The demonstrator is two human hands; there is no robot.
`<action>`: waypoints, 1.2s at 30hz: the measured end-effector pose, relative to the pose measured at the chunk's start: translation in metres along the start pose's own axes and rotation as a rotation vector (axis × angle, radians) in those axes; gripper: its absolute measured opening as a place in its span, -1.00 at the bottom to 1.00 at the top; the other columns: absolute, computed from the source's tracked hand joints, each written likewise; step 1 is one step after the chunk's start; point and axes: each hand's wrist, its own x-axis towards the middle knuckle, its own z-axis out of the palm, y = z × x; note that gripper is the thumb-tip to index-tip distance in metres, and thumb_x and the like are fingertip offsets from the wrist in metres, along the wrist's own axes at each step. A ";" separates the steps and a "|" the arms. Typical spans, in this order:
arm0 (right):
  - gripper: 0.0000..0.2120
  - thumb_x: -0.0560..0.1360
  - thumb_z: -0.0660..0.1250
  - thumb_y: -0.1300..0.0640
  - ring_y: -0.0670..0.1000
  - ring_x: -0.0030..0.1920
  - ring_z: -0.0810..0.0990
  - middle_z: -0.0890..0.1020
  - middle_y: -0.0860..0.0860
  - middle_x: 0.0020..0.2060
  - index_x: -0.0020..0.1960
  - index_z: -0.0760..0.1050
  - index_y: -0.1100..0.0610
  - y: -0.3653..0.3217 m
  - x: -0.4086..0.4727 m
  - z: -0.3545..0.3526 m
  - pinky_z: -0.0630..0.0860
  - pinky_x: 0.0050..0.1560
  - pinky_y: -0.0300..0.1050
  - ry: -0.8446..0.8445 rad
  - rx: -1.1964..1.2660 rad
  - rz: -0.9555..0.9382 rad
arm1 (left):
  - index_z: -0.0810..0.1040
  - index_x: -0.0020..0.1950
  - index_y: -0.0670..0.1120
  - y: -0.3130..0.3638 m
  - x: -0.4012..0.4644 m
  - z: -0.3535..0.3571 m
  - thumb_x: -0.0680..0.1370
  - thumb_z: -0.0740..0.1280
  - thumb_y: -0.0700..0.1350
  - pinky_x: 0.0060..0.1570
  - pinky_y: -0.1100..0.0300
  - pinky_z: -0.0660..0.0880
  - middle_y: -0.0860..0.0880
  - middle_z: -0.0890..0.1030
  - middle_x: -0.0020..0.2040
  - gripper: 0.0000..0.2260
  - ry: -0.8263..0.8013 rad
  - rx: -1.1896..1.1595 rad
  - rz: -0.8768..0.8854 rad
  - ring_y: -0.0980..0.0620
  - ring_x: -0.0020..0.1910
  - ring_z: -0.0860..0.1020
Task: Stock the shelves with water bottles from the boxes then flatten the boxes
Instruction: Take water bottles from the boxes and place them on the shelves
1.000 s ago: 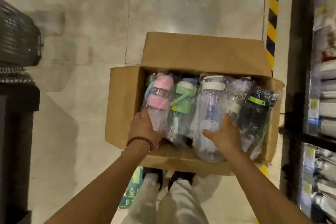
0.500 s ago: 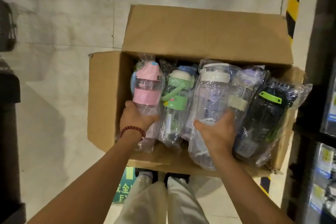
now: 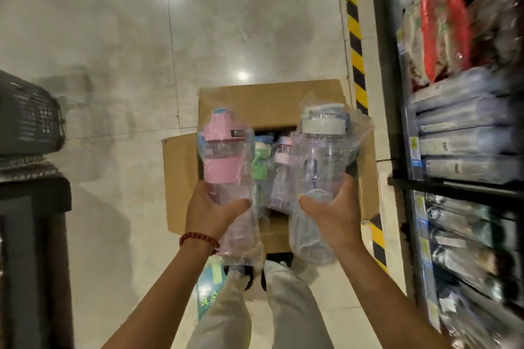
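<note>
An open cardboard box (image 3: 181, 178) stands on the floor in front of my legs, its far flap folded back. My left hand (image 3: 211, 211) grips the lower body of a pink-lidded water bottle (image 3: 222, 156) wrapped in clear plastic, held up above the box. My right hand (image 3: 333, 210) grips a large clear bottle with a white lid (image 3: 321, 150), also bagged, raised beside it. Between them, down in the box, a green-lidded bottle (image 3: 261, 161) and a small clear bottle with a pink cap (image 3: 282, 176) remain visible.
A black shelving unit (image 3: 453, 187) full of packaged goods runs down the right side. A yellow-and-black striped strip (image 3: 354, 45) marks the floor beside it. On the left stand a dark basket (image 3: 28, 119) and a dark fixture (image 3: 31, 249). Pale tiled floor lies beyond the box.
Both hands have lifted their bottles up out of the box, which now lies lower and farther from the camera. The view has swung so that more of the right shelves shows.
</note>
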 end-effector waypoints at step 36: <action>-0.27 0.19 0.61 0.10 -0.18 0.01 0.54 0.52 -0.25 0.02 0.24 0.31 -0.11 0.067 -0.475 -0.203 0.45 -0.10 -0.24 0.698 0.591 -0.296 | 0.47 0.06 0.00 0.071 -0.391 -0.122 -0.04 0.45 0.15 -0.27 0.24 0.41 0.10 0.57 -0.10 -0.31 -0.424 0.080 0.951 0.17 -0.12 0.53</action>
